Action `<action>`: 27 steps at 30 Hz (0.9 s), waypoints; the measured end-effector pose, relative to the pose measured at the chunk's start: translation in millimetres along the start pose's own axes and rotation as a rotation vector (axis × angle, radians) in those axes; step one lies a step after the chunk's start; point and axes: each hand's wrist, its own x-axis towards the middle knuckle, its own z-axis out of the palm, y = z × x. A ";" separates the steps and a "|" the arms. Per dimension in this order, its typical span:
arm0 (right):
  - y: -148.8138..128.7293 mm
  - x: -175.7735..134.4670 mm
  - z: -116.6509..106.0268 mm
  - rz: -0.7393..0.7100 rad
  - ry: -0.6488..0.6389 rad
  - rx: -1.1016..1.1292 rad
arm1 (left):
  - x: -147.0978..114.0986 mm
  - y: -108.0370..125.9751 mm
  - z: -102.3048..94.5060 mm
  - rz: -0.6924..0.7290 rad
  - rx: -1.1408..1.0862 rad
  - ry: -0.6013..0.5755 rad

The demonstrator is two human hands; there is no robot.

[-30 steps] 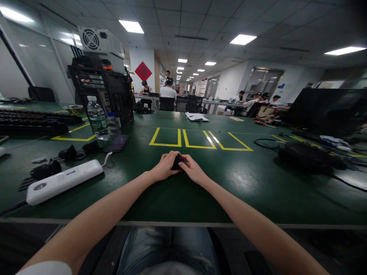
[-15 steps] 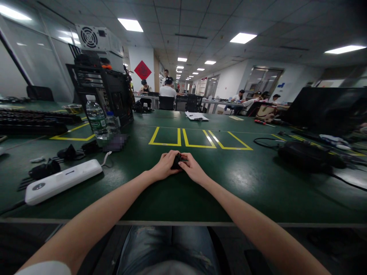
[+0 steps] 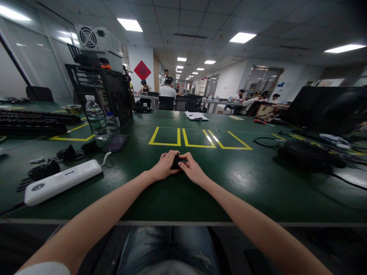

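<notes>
Between my hands, low over the green table [image 3: 229, 206], is a small black object [image 3: 175, 162] whose kind I cannot make out. My left hand [image 3: 165, 165] is closed around its left side, fingers over the top and thumb below. My right hand [image 3: 192, 167] pinches at its right side with thumb and forefinger, touching the object or a small part of it. What exactly lies between the right fingertips is too small to tell. Just beyond the hands, yellow tape outlines [image 3: 199, 146] mark the table.
At left lie a white power strip [image 3: 64, 181] and several black parts [image 3: 46, 170]. Behind them stand a water bottle [image 3: 96, 117] and a black computer case [image 3: 114, 95]. A clipboard [image 3: 197, 116] rests at the back. On the right are a black pouch [image 3: 304, 156] with cables and a monitor [image 3: 327, 109].
My right hand's fingertips have drawn slightly to the right, showing a little more gap beside the black object. My left hand keeps its hold in the same place.
</notes>
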 end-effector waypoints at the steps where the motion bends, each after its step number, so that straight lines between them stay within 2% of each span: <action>1: 1.6 1.1 0.4 -0.002 0.006 0.002 | 0.1 0.5 -0.3 -0.001 -0.002 -0.002; 5: 7.0 4.6 1.6 0.022 0.035 -0.001 | 0.3 1.7 -1.3 -0.007 -0.003 -0.010; 8: 8.1 5.2 1.0 0.035 0.002 -0.001 | 0.3 1.4 -0.9 -0.005 0.000 -0.008; 11: 6.9 4.2 0.3 0.009 -0.019 0.021 | 0.5 0.4 0.5 -0.006 0.010 0.001; 18: 3.6 2.9 0.7 -0.020 0.027 -0.002 | 0.4 -1.3 1.9 -0.002 0.013 0.017; 23: 6.7 6.3 1.3 0.023 0.056 -0.004 | 0.2 -0.3 0.8 0.000 0.005 0.009; 27: 6.4 6.8 0.6 0.038 0.027 -0.022 | 0.5 0.3 0.9 -0.012 0.004 0.008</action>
